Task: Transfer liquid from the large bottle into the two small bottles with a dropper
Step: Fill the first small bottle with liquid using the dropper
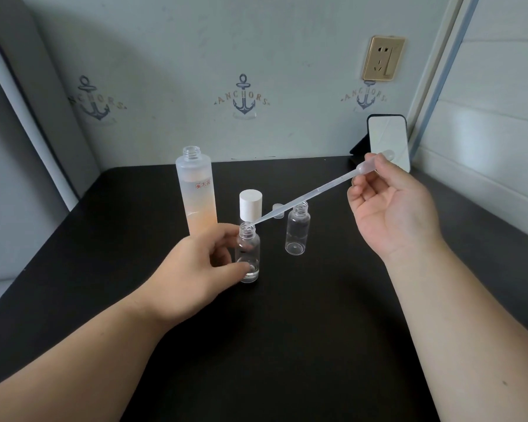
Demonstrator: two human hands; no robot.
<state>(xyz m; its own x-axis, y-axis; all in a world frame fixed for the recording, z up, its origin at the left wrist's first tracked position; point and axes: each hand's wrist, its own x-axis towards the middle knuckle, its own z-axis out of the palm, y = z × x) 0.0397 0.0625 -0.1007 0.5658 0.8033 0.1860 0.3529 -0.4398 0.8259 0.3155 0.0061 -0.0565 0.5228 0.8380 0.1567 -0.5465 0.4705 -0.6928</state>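
On the black counter [287, 330], near small bottle [248, 252] stands upright, open mouth, thin layer of clear liquid at its bottom. Left hand [195, 266] has its grip around this bottle, thumb low at the base, fingers curled on the far side. Dropper [305, 198] slants down from upper right, tip right at the bottle's mouth; cannot tell if it is inside the neck. Right hand [390, 208] grip pinches the dropper at its bulb end, well right of the bottle and above it. Second small bottle [298, 228] stands uncapped just right of and behind the first, looks empty. Large bottle [197, 190], uncapped, orange-tinted liquid in its lower part, stands just left-behind. White cap [250, 205] sits directly behind. Small clear cap [277, 210] behind, between the two small bottles. Phone [387, 141] leans at the wall, far right-behind.
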